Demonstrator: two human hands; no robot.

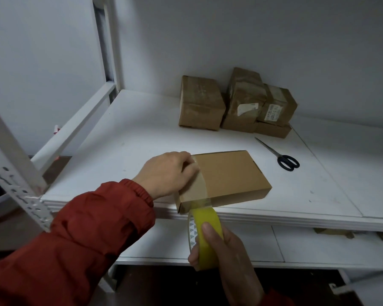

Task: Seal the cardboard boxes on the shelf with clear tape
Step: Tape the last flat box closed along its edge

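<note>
A flat brown cardboard box [232, 173] lies at the front edge of the white shelf [124, 138]. A strip of clear tape [197, 184] runs across its left end and down over the front side to the roll. My left hand [166, 173] presses the tape's far end onto the box top with curled fingers. My right hand [221, 250] grips the yellowish tape roll [205, 230] just below the shelf edge, thumb on its outer face.
Black-handled scissors [281, 157] lie on the shelf right of the box. Several taped brown boxes [237, 102] are stacked at the back against the wall. A perforated shelf upright [16, 175] stands at the left. A lower shelf [296, 244] sits beneath.
</note>
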